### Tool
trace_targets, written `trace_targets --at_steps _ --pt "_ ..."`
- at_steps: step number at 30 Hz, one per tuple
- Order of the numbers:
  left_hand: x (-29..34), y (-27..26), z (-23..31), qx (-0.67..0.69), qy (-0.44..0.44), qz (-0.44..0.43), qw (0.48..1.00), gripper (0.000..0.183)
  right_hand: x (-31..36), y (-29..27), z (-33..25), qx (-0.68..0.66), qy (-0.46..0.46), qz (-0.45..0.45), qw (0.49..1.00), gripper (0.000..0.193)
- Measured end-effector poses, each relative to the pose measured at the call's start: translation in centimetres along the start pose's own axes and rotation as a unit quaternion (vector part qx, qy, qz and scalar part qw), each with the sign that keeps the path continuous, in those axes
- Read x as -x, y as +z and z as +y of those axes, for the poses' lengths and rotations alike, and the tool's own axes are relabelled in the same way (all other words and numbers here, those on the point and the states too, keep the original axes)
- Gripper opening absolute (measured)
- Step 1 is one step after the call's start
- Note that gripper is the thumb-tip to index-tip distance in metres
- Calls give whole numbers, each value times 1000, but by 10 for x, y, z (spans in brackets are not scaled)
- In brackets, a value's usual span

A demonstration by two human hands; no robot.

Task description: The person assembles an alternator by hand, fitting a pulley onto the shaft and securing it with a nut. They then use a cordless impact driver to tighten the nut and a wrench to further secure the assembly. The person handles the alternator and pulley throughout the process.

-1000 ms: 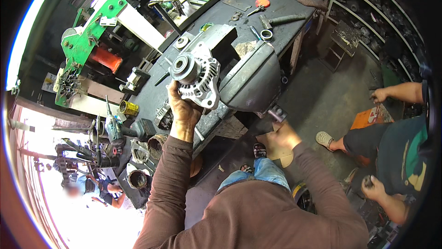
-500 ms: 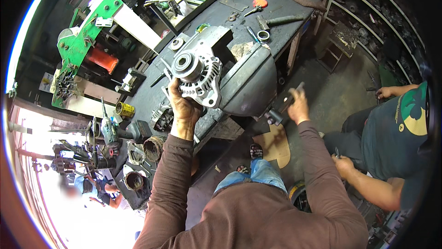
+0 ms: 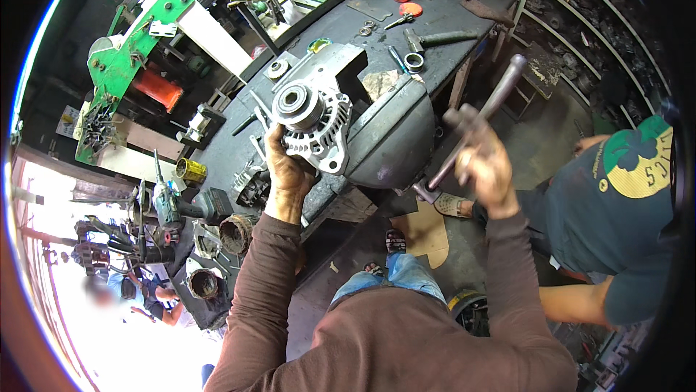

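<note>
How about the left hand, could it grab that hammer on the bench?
Probably not right now: the left hand is holding the silver alternator, which sits with the vise between it and the hammer.

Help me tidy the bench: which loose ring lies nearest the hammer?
The wide ring, just below the hammer's head; the two smaller rings lie farther left.

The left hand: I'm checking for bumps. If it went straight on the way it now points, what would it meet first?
The alternator, held in the left hand, lies straight ahead. Beyond it, the grey body of the bench vise seems next, though depth is unclear.
</note>
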State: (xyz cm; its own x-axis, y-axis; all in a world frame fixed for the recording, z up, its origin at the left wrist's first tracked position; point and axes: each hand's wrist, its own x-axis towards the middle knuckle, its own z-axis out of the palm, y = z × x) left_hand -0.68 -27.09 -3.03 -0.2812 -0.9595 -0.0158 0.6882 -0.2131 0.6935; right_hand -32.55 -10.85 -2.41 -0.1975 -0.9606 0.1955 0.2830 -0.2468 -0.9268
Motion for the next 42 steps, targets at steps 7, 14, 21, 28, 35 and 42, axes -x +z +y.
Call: trace_targets --at_steps 7,14,21,28,35,42 --pt "-11 4 -14 -19 36 32 999 61 32 -75 198 262 311 -74 911 46" --pt "-8 -6 -21 17 55 -32 998 56 125 88 191 -108 358 -342 862 55" --pt "-10 -7 -25 -1 31 33 999 67 129 118 124 -367 441 -179 799 61" --pt "-15 5 -28 -25 38 40 998 59 110 157 93 -422 542 88 721 30" --pt "-22 13 -18 -85 20 0 996 73 89 176 41 -486 479 221 696 32" --pt "-9 21 -8 -56 -33 -32 997 77 123 167 62 -444 367 319 752 32"
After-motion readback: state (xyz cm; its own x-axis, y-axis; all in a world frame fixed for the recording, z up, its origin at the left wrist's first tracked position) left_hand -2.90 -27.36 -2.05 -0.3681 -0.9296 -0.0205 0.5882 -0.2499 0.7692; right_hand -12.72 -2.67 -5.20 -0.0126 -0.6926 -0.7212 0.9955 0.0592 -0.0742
